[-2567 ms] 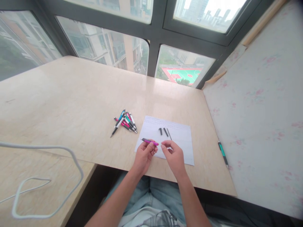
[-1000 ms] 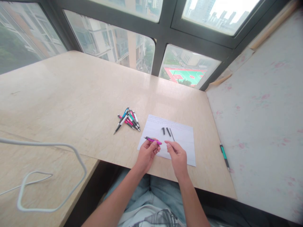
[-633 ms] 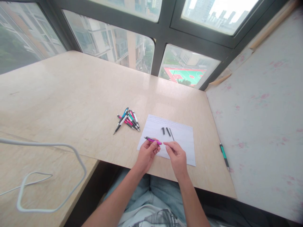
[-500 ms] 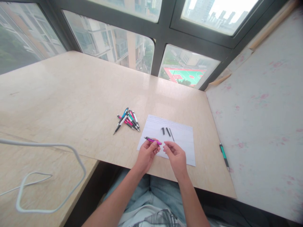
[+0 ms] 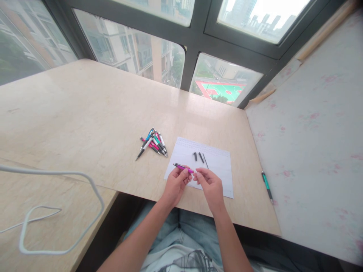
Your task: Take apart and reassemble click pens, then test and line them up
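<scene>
My left hand (image 5: 175,184) is closed on a purple-pink pen barrel (image 5: 183,168), held level over the near left corner of a white sheet of paper (image 5: 218,170). My right hand (image 5: 210,184) is pinched right at the barrel's open end; what its fingertips hold is too small to name. On the sheet beyond my hands lie two short black pen parts (image 5: 198,156) and a thin dark refill (image 5: 205,161).
A pile of several coloured pens (image 5: 153,143) lies on the beige table (image 5: 93,124) left of the sheet. A single green pen (image 5: 266,186) rests by the table's right edge. A white cable (image 5: 56,211) loops at the near left. Windows run along the far side.
My right hand has crept left until its pinched fingertips meet the end of the pen barrel. The left hand and the parts on the paper have stayed put.
</scene>
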The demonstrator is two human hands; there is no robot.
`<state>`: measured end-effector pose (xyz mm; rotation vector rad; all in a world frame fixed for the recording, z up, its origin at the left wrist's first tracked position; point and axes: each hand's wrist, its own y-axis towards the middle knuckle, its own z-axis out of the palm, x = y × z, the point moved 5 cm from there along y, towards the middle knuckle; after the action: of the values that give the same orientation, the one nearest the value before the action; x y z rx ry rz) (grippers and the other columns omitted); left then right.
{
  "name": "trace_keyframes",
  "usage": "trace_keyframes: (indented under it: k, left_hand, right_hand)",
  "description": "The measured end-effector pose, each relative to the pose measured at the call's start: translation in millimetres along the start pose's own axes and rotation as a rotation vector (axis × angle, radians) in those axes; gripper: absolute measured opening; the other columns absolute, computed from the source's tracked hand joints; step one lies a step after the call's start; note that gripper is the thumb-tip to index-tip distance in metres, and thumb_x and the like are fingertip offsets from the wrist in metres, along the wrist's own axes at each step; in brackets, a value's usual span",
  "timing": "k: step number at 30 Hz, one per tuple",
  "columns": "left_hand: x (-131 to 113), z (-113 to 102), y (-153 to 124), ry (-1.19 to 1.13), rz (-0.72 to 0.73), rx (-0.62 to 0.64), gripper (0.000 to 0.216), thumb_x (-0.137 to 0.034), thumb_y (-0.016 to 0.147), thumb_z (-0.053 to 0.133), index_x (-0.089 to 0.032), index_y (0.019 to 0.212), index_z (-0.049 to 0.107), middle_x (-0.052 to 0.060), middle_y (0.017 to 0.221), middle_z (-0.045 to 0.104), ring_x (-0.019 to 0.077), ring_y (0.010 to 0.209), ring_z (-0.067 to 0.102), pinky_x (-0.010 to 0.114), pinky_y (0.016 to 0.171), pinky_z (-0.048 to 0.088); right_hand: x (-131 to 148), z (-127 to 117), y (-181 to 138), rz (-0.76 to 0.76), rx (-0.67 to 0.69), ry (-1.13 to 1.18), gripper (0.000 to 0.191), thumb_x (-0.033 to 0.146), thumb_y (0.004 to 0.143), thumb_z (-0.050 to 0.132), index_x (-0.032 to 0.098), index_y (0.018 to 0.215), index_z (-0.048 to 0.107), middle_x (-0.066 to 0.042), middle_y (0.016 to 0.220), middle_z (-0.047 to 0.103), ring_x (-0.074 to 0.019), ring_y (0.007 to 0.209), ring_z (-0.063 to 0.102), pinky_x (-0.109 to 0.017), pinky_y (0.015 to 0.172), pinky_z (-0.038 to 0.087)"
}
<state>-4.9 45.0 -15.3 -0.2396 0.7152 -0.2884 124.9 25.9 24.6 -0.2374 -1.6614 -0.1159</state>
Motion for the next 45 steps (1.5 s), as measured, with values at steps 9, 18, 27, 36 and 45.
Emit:
trace_keyframes:
  k: [9,18,27,36,45]
  left_hand:
    - [1.4,-2.2,1.0,-0.037,-0.014,0.009,0.021,-0.027,0.077,0.078,-0.014,0.09,0.069,0.003,0.078,0.066,0.0097,0.068,0.06,0.023,0.068,0.048]
    - [0.3,-2.3,0.7,-0.074,-0.017,0.018,0.019,-0.027,0.079,0.076,-0.013,0.09,0.069,0.002,0.077,0.064,0.0089,0.067,0.058,0.022,0.066,0.047]
    - [1.9,-3.9,1.6,-0.049,0.014,0.008,0.021,-0.028,0.079,0.076,-0.013,0.09,0.069,0.002,0.076,0.064,0.0087,0.065,0.057,0.022,0.066,0.047]
    - [1.1,-2.7,1.6,-0.03,0.01,0.001,0.025,-0.03,0.075,0.08,-0.011,0.087,0.069,0.001,0.071,0.062,0.0079,0.061,0.054,0.022,0.062,0.045]
    - [0.5,-1.7,1.1,-0.029,-0.009,0.026,0.022,-0.03,0.078,0.077,-0.011,0.085,0.068,0.001,0.069,0.062,0.0079,0.061,0.055,0.021,0.062,0.045]
  right_hand:
    - [9.5,2.8,1.2,-0.114,0.015,-0.201,0.022,0.04,0.086,0.063,0.02,0.09,0.073,-0.006,0.085,0.075,-0.0204,0.076,0.069,-0.033,0.066,0.058]
    - [15.2,3.6,-1.4,-0.253,-0.017,-0.375,0.019,0.035,0.09,0.061,0.021,0.089,0.074,-0.006,0.09,0.075,-0.0203,0.079,0.068,-0.032,0.069,0.055]
    - [19.7,6.0,-3.5,-0.383,-0.018,-0.481,0.02,0.032,0.092,0.058,0.02,0.086,0.072,-0.005,0.083,0.074,-0.0179,0.074,0.065,-0.029,0.064,0.053]
    - [18.5,6.1,0.3,-0.389,-0.007,-0.471,0.02,0.034,0.092,0.059,0.02,0.083,0.071,-0.005,0.081,0.073,-0.0173,0.07,0.065,-0.028,0.062,0.052]
    - [14.9,7.5,0.0,-0.34,-0.006,-0.441,0.019,0.034,0.091,0.059,0.02,0.084,0.071,-0.005,0.082,0.074,-0.0177,0.073,0.067,-0.028,0.065,0.053]
